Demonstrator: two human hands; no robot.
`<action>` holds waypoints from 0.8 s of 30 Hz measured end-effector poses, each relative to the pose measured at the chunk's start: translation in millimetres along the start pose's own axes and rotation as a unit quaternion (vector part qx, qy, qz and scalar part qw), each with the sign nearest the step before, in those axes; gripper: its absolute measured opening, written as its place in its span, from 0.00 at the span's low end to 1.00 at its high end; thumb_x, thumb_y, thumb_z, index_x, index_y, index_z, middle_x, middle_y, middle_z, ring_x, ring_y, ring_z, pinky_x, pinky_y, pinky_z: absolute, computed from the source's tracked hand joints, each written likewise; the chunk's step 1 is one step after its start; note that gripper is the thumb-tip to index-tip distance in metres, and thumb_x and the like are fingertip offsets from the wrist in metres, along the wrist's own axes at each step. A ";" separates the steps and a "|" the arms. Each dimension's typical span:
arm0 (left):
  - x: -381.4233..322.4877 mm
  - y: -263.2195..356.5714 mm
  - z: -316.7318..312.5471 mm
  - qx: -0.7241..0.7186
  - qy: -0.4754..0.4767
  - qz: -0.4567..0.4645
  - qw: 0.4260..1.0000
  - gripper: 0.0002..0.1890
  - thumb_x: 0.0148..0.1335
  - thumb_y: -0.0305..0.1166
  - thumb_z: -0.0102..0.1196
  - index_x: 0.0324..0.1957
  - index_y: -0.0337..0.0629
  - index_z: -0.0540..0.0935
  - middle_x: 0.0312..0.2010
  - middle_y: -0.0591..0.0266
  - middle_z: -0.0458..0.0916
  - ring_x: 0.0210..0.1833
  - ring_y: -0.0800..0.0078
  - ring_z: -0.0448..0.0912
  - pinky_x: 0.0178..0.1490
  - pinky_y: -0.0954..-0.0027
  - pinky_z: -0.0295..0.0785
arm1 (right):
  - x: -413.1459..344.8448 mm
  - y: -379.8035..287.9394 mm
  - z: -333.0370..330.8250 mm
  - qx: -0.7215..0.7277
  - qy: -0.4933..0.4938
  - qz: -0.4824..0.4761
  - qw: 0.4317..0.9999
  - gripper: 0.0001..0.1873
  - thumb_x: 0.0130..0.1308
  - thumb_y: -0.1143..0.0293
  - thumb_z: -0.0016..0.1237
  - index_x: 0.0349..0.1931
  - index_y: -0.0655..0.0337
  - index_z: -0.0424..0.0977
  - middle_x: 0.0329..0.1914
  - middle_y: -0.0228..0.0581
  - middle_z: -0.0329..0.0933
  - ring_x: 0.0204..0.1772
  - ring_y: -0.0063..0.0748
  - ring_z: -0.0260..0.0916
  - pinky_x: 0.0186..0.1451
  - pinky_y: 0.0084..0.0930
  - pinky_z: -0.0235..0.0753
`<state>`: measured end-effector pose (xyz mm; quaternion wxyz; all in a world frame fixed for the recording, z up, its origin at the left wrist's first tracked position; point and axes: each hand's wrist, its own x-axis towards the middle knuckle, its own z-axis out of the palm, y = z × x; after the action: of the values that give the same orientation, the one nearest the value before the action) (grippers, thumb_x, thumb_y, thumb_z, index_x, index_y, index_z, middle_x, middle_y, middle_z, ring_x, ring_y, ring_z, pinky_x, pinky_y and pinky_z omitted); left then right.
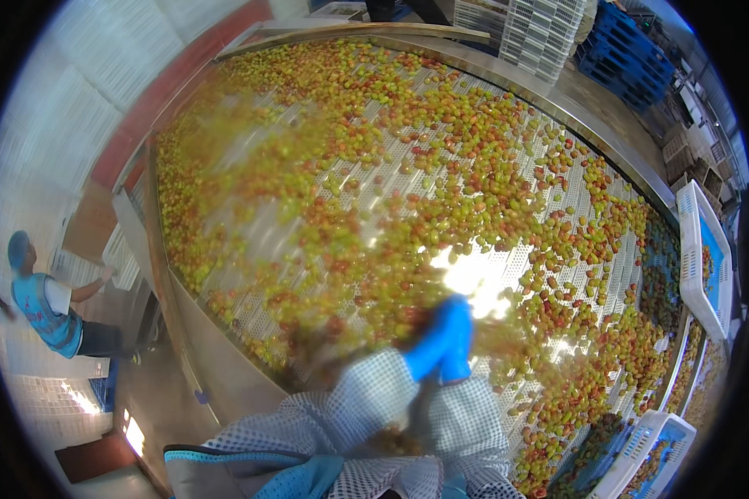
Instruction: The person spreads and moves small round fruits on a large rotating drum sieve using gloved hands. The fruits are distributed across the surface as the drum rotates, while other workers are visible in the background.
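Note:
Small green and red fruits (480, 168), which look like jujubes, lie spread over a perforated slatted conveyor (374, 118). Just above the fruit at the lower middle are my two blue-gloved hands, close together and partly overlapping. My left hand (434, 340) reaches from the left sleeve, its fingers blurred. My right hand (457, 349) is beside it, from the right sleeve. Both sleeves are checked cloth. Whether the fingers hold any fruit cannot be seen. Bright glare covers the slats just beyond the hands.
White crates with blue lining (686, 249) (646, 458) stand at the right rim, holding some fruit. A metal edge (599, 146) borders the conveyor. Stacked white crates (533, 37) and blue pallets (624, 56) are behind. A person in a blue vest (50, 312) stands at left.

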<state>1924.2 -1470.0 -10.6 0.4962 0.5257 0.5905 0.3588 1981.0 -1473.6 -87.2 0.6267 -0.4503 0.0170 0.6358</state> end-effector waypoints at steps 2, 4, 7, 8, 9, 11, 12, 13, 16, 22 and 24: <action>-15.5 6.3 -16.3 -0.113 -0.146 -0.092 0.978 0.28 0.80 0.46 0.40 0.71 0.35 0.68 0.67 0.53 0.73 0.70 0.61 0.71 0.74 0.63 0.65 | -7.5 -0.1 -34.6 -0.006 0.030 -0.019 0.999 0.17 0.80 0.62 0.42 0.57 0.64 0.74 0.41 0.36 0.78 0.40 0.32 0.77 0.40 0.29 0.79; -24.2 13.6 -22.2 -0.221 -0.286 -0.175 0.916 0.28 0.81 0.46 0.40 0.71 0.35 0.67 0.68 0.53 0.71 0.71 0.62 0.69 0.76 0.64 0.63 | -6.9 -3.0 -73.3 -0.030 0.075 -0.055 0.995 0.17 0.79 0.62 0.42 0.57 0.65 0.74 0.39 0.36 0.78 0.38 0.32 0.77 0.38 0.29 0.79; -33.6 30.4 -4.3 -0.272 -0.392 -0.170 0.862 0.15 0.78 0.42 0.47 0.50 0.41 0.79 0.49 0.58 0.82 0.43 0.71 0.81 0.42 0.59 0.81 | 9.2 -19.5 -125.9 -0.312 0.138 -0.167 0.925 0.18 0.79 0.63 0.42 0.58 0.66 0.75 0.37 0.36 0.77 0.36 0.32 0.76 0.35 0.29 0.79; -38.8 38.0 6.8 -0.300 -0.400 -0.204 0.841 0.16 0.78 0.43 0.48 0.51 0.41 0.79 0.51 0.58 0.82 0.45 0.70 0.81 0.46 0.59 0.79 | 8.2 -31.5 -141.2 -0.631 0.182 -0.230 0.718 0.18 0.79 0.64 0.42 0.58 0.67 0.75 0.36 0.36 0.77 0.35 0.32 0.76 0.34 0.29 0.79; -43.6 45.1 14.9 -0.267 -0.421 -0.175 0.849 0.17 0.77 0.44 0.48 0.52 0.41 0.79 0.52 0.58 0.82 0.48 0.69 0.80 0.49 0.58 0.77 | 11.0 -48.4 -148.9 -0.799 0.218 -0.270 0.491 0.18 0.79 0.64 0.42 0.58 0.67 0.75 0.35 0.36 0.77 0.34 0.32 0.76 0.33 0.29 0.79; -56.6 58.9 20.4 -0.251 -0.437 -0.169 0.847 0.18 0.76 0.45 0.50 0.55 0.41 0.79 0.55 0.57 0.81 0.53 0.67 0.78 0.56 0.58 0.73 | -21.8 -76.4 -160.9 -0.115 0.105 -0.236 0.959 0.18 0.77 0.65 0.42 0.60 0.62 0.73 0.39 0.30 0.75 0.39 0.26 0.71 0.43 0.25 0.73; -62.2 63.8 17.2 -0.240 -0.445 -0.163 0.847 0.19 0.76 0.45 0.50 0.56 0.41 0.80 0.56 0.57 0.81 0.55 0.67 0.78 0.59 0.58 0.71 | -51.2 -113.4 -170.2 -0.059 0.005 -0.242 0.969 0.19 0.77 0.64 0.42 0.63 0.61 0.71 0.43 0.31 0.75 0.42 0.26 0.72 0.45 0.22 0.72; -65.2 66.0 9.7 -0.231 -0.445 -0.160 0.851 0.20 0.76 0.46 0.51 0.57 0.41 0.80 0.58 0.57 0.80 0.58 0.66 0.77 0.62 0.58 0.69 | -82.7 -149.7 -176.4 -0.075 0.096 -0.284 0.951 0.21 0.77 0.63 0.42 0.65 0.61 0.70 0.44 0.30 0.76 0.43 0.26 0.72 0.47 0.24 0.72; -51.0 53.5 -39.9 -0.196 -0.396 -0.180 0.879 0.23 0.74 0.47 0.53 0.61 0.41 0.80 0.62 0.57 0.79 0.66 0.63 0.75 0.73 0.57 0.63 | -188.3 -275.4 -200.5 -0.110 0.362 -0.388 0.840 0.24 0.77 0.62 0.43 0.69 0.60 0.66 0.48 0.29 0.77 0.46 0.29 0.73 0.53 0.28 0.70; 90.6 -34.5 -186.7 -0.152 0.033 -0.133 0.979 0.10 0.67 0.35 0.60 0.41 0.40 0.87 0.39 0.56 0.87 0.38 0.69 0.84 0.43 0.63 0.81 | -394.7 -449.4 -312.6 -0.424 0.602 -0.394 0.549 0.24 0.78 0.62 0.44 0.68 0.66 0.68 0.58 0.39 0.73 0.55 0.35 0.72 0.61 0.31 0.69; 150.4 -56.1 -247.8 0.166 0.121 -0.003 0.979 0.12 0.69 0.36 0.55 0.36 0.41 0.87 0.37 0.50 0.87 0.37 0.59 0.84 0.39 0.56 0.79 | -448.7 -482.3 -347.4 -0.520 0.657 -0.331 0.434 0.24 0.78 0.63 0.45 0.67 0.68 0.69 0.61 0.42 0.72 0.58 0.37 0.72 0.64 0.32 0.69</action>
<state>1677.5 -1309.5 -33.0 0.3280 0.5517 0.6991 0.3152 2478.5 -1924.7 234.7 0.2373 -0.9447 -0.0601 -0.2183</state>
